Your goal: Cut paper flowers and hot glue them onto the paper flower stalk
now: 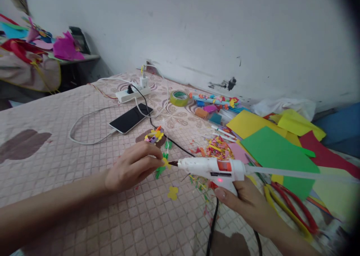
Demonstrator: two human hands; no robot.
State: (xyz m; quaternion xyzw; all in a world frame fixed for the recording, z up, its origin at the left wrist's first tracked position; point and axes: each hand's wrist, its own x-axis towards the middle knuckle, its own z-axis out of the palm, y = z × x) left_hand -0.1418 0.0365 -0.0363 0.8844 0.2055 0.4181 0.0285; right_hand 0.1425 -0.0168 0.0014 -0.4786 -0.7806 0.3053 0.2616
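My right hand point(247, 203) is wrapped round the handle of a white hot glue gun point(202, 167), whose small red light glows. A long clear glue stick point(295, 174) sticks out of its back end. The dark nozzle meets a small yellow paper flower point(167, 163) pinched in the fingertips of my left hand point(136, 166). Green paper pieces point(160, 171) show right beside that flower; whether they are joined to it I cannot tell. Another yellow paper flower point(173, 193) lies on the cloth just below. Beyond my left hand is a small cluster of coloured paper flowers point(154, 135).
A phone point(131, 118) on a white cable lies near a power strip point(132, 94). The glue gun's black cord point(180, 146) crosses the patterned cloth. Tape point(179, 98), paper scraps point(219, 148), coloured sheets point(278, 158) and red-and-yellow-handled scissors point(295, 209) lie to the right, before the wall.
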